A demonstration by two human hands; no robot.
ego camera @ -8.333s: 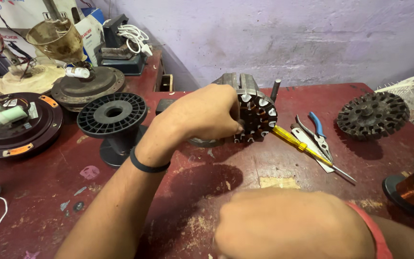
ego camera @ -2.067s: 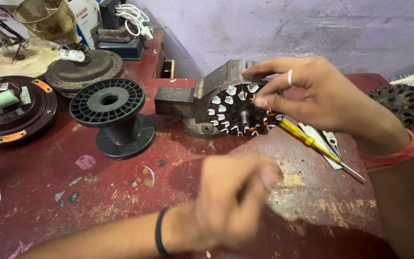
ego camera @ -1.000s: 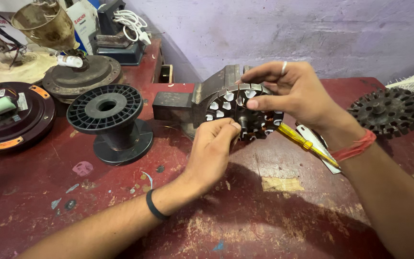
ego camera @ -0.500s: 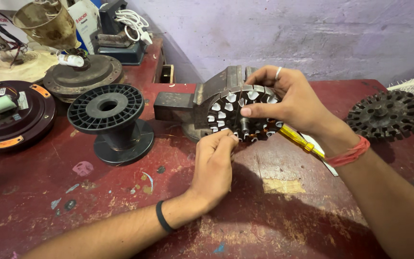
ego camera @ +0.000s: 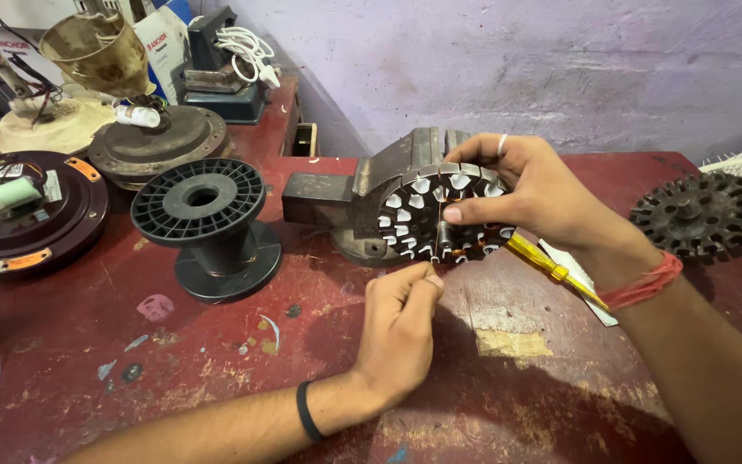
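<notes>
A round slotted motor stator with white slot liners stands upright, clamped in a dark bench vise on the red table. My right hand rests over the stator's right side, thumb pressed near its centre shaft. My left hand is just below the stator with thumb and forefinger pinched together; whether something thin is between them I cannot tell.
An empty black plastic spool stands left of the vise. A yellow-handled screwdriver lies right of the stator, a second dark stator at far right. Fan motor housings and other parts crowd the left edge.
My left hand came in from the front of the table up to the stator's lower edge. My right hand shifted on the stator face, thumb now at its centre.
</notes>
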